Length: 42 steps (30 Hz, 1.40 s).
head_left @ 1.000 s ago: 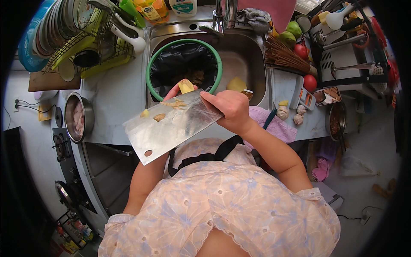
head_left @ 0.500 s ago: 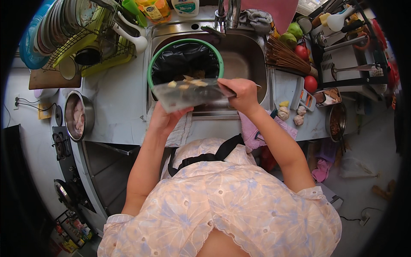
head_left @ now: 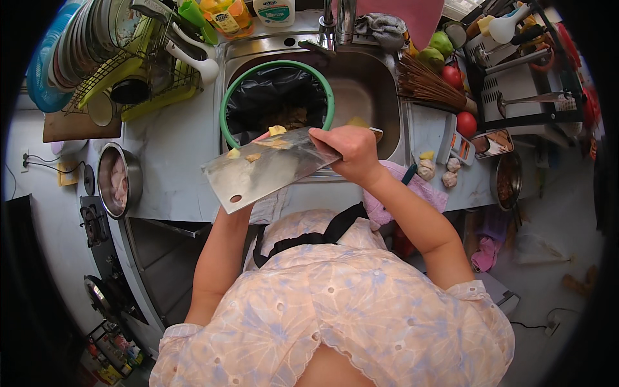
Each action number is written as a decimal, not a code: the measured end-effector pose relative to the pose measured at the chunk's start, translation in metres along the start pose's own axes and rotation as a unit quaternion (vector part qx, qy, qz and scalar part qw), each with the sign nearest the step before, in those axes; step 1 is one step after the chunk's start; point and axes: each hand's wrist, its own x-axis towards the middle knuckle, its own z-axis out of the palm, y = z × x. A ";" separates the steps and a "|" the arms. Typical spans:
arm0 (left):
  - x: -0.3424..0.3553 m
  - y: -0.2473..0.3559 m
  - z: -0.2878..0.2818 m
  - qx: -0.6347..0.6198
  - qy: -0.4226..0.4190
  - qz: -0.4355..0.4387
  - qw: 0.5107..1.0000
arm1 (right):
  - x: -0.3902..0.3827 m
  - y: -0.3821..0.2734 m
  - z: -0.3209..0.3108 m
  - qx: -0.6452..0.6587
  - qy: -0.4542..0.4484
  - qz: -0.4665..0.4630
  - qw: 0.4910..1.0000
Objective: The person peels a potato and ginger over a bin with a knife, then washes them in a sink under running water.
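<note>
My right hand (head_left: 351, 151) is closed around the handle of a cleaver, whose end shows past the fist. The broad steel blade (head_left: 248, 180), with a hole near one corner, slants over the near side of a green-rimmed bin (head_left: 331, 106). Pale yellow scraps (head_left: 277, 130) lie on the blade and along its far edge. My left hand (head_left: 262, 137) is mostly hidden beneath the blade; only a fingertip shows beyond its far edge. A black bag lines the bin, and brownish scraps (head_left: 290, 117) lie inside.
The bin stands in a steel sink (head_left: 377, 84) below the faucet (head_left: 327, 32). Left are a dish rack (head_left: 161, 106) and a steel bowl of pale meat (head_left: 132, 184). At right lie garlic bulbs (head_left: 426, 169), a bundled whisk (head_left: 432, 80) and a pink cloth (head_left: 422, 193).
The cleaver has swung nearer to me and left, its blade turning so its face and hole show. Fewer scraps lie on it. My left hand has slipped out of sight beneath.
</note>
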 end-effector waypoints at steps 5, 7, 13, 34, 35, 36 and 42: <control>0.001 0.006 0.020 0.252 0.146 -0.016 0.957 | -0.011 0.033 0.004 -0.020 0.009 0.023 0.999; 0.005 0.007 0.040 0.326 0.157 -0.066 0.930 | -0.017 0.050 0.006 -0.069 0.012 0.058 0.996; 0.000 0.025 0.042 0.235 0.108 -0.077 0.963 | -0.031 0.064 -0.004 -0.123 0.046 0.084 0.988; 0.093 0.084 -0.003 0.160 0.086 -0.137 0.974 | -0.008 0.030 -0.002 -0.126 0.007 -0.073 0.989; 0.087 0.092 0.010 0.159 0.051 -0.169 0.971 | -0.010 0.030 -0.001 -0.137 0.004 -0.063 0.989; 0.080 0.097 0.022 0.158 0.017 -0.200 0.967 | -0.013 0.030 0.002 -0.148 0.002 -0.053 0.988; 0.091 0.062 0.000 0.311 0.048 -0.187 0.931 | -0.013 0.011 0.021 -0.192 0.003 -0.042 0.981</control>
